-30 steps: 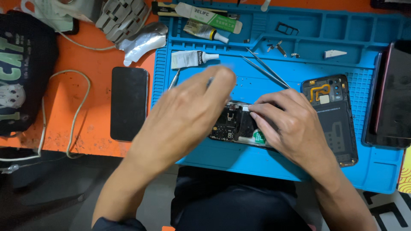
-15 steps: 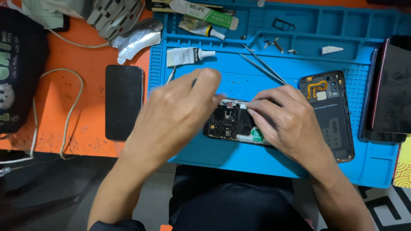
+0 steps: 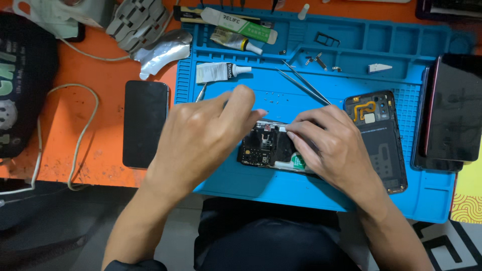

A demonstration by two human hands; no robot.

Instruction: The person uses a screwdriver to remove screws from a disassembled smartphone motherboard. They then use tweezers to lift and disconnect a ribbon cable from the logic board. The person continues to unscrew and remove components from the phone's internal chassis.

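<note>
opened phone [image 3: 268,148], its circuit board bared, lies face-down near the front middle of the blue repair mat [image 3: 311,190], with both hands working over its top end. from the head camera, the left hand [image 3: 206,135] hovers above the phone's left part with thumb and forefinger pinched together, though whether something tiny sits between them i cannot tell. the right hand [image 3: 334,148] presses its fingertips [image 3: 293,134] down on the board's upper edge, grasping nothing, only steadying. just right of it lies the removed back cover [image 3: 384,145], inner side up; tweezers [image 3: 304,86] rest on the mat behind the hands, and a dark phone [image 3: 145,123] lies on the orange table [image 3: 100,125]. to do this well, i judge the pressing hand should stay light and flat while the pinching one moves slowly, since the parts are small.
</note>
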